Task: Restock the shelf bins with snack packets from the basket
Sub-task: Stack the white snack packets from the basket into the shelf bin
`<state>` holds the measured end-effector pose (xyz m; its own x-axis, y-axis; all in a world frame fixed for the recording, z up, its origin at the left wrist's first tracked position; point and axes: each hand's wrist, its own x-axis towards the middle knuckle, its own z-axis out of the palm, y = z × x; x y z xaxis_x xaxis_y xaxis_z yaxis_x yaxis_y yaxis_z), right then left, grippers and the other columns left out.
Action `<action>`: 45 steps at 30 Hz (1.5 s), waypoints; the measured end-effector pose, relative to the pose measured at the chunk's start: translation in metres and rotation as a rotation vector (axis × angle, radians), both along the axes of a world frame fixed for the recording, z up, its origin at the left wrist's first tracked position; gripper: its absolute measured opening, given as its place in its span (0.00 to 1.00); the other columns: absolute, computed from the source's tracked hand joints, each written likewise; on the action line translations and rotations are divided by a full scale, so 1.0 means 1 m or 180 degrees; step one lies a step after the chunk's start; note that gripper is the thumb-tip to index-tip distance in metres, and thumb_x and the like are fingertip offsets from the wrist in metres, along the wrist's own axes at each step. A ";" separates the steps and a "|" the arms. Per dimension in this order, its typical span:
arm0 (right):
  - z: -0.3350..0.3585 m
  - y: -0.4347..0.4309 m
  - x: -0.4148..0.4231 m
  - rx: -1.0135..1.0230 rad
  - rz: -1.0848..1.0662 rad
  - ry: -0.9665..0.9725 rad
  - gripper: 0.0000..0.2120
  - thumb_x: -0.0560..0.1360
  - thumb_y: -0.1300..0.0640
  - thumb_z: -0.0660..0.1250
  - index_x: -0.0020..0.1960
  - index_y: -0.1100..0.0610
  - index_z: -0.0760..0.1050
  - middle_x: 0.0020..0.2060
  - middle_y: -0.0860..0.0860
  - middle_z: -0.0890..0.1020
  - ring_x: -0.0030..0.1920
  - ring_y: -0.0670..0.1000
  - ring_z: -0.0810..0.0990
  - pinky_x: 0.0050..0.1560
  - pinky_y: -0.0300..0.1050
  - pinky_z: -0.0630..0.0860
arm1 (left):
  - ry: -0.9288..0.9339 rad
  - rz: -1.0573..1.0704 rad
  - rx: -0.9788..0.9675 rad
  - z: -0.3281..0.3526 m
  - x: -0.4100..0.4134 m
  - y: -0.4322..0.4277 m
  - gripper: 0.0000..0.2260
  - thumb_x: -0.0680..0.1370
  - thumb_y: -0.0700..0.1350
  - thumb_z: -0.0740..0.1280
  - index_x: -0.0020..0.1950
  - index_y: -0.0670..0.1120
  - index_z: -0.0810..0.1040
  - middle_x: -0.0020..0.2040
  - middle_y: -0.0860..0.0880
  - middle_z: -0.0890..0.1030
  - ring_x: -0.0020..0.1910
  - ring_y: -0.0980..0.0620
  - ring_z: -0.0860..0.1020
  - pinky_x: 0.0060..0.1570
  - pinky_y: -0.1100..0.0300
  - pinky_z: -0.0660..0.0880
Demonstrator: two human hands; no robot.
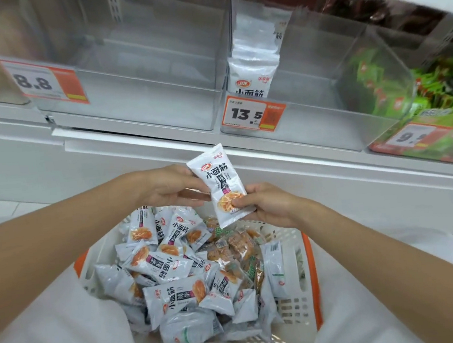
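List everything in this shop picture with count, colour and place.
held packet: one, white-grey, above the basket
basket: one, white with orange trim, under the hands
basket packets: many, white-grey and brown, in the basket
shelf bins: at least three, clear, on the shelf
binned packets: a few, white, middle bin's left side
green packets: many, green, right bin
price tags: three, orange-white, bin fronts
left hand: one, holding held packet's left edge
right hand: one, fingers pinching its lower end

Three orange-and-white paper price tags span ten to three o'clock. One white lattice plastic basket with orange handles, six o'clock, holds over a dozen grey-white foil snack packets; one raised packet at centre.
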<state>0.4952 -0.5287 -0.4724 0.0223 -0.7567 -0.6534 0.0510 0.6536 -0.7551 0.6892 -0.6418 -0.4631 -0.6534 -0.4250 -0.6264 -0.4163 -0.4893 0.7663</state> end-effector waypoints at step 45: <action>0.156 -0.049 -0.117 -0.1726 -0.1192 0.0833 0.08 0.75 0.64 0.69 0.54 0.61 0.80 0.44 0.53 0.86 0.40 0.49 0.84 0.44 0.41 0.82 | -0.0234 0.1336 -0.5025 0.148 -0.122 -0.049 0.07 0.77 0.49 0.64 0.53 0.51 0.79 0.53 0.53 0.77 0.57 0.50 0.71 0.57 0.56 0.65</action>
